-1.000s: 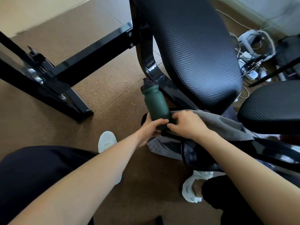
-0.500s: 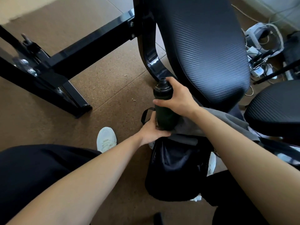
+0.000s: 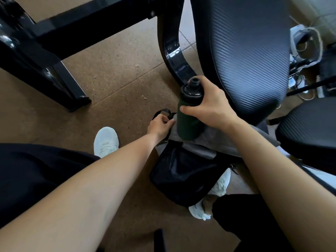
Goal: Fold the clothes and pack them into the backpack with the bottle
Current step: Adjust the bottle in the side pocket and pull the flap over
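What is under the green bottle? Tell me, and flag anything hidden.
Grey clothing lies under the green bottle, draped across the top of the black backpack. The right hand grips the bottle. Whatever is inside the backpack is covered.

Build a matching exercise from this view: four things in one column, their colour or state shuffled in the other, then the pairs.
Things:
1. bottle
2. backpack
3. left hand
4. right hand

Colour or state:
A. pinches the strap
B. dark green
C. grips the bottle near its cap
D. black, below the bottle

Pairs: 1-B, 2-D, 3-A, 4-C
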`<state>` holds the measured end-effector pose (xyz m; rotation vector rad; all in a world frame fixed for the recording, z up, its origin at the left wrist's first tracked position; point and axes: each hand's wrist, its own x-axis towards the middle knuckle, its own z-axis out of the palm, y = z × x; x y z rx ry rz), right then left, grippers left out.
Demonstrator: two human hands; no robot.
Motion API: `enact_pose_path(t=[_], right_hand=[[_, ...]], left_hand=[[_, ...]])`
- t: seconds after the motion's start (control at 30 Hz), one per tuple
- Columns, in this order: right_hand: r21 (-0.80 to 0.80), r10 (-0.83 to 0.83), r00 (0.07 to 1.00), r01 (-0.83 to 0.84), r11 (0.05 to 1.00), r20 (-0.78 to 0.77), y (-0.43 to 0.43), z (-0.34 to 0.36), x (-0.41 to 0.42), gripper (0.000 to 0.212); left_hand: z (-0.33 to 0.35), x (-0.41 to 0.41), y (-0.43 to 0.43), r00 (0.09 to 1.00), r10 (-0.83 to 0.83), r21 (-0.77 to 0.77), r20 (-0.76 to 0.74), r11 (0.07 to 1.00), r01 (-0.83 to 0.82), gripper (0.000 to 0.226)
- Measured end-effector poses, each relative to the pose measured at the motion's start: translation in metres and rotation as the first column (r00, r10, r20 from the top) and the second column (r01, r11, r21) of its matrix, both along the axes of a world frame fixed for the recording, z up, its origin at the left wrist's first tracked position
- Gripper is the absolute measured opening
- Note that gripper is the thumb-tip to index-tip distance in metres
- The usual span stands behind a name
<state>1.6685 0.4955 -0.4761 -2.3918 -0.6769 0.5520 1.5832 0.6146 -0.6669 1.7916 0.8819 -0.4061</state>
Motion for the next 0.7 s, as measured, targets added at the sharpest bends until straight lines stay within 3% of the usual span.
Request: enact_pose_path(t=[0.1, 0.23, 0.43, 0.5, 0.53, 0.57, 0.6, 0.7], right_hand=[[-0.048, 0.042, 0.995, -0.038, 0.998, 0.086, 0.004, -0.006, 0.001, 0.074], [-0.101, 0.092, 0.984, -0.078, 0.992, 0.151, 0.007, -0.012, 0.002, 0.075], [-0.073, 0.098, 0.965, -0.083, 0.994, 0.242, 0.018, -0.019, -0.014, 0.079], [-0.015, 0.067, 0.976, -0.065, 0.998, 0.207, 0.024, -0.023, -0.027, 0.080], [0.016, 0.044, 0.984, -0.047, 0.999, 0.172, 0.027, -0.026, -0.033, 0.080], [0.041, 0.017, 0.990, -0.023, 0.999, 0.141, 0.029, -0.030, -0.037, 0.081], [0.057, -0.011, 0.993, 0.004, 0.998, 0.120, 0.029, -0.034, -0.038, 0.081], [0.003, -0.016, 0.993, 0.016, 1.000, 0.119, 0.023, -0.043, -0.033, 0.080]], left_hand=[[-0.010, 0.006, 0.008, 0.998, -0.048, 0.022, -0.031, 0.999, 0.048, 0.037], [-0.020, 0.006, 0.016, 0.992, -0.111, -0.042, -0.058, 0.993, 0.109, 0.051], [-0.038, 0.002, 0.020, 0.997, -0.064, -0.156, -0.038, 0.986, 0.058, 0.028], [-0.038, -0.004, 0.023, 0.994, 0.113, -0.410, 0.009, 0.907, -0.099, 0.019], [-0.033, -0.008, 0.024, 0.970, 0.243, -0.572, 0.003, 0.796, -0.197, 0.019], [-0.029, -0.013, 0.026, 0.948, 0.318, -0.665, -0.026, 0.702, -0.254, 0.021], [-0.029, -0.017, 0.028, 0.941, 0.336, -0.693, -0.041, 0.669, -0.269, 0.023], [-0.031, -0.025, 0.032, 0.983, 0.183, -0.556, -0.021, 0.815, -0.163, 0.022]])
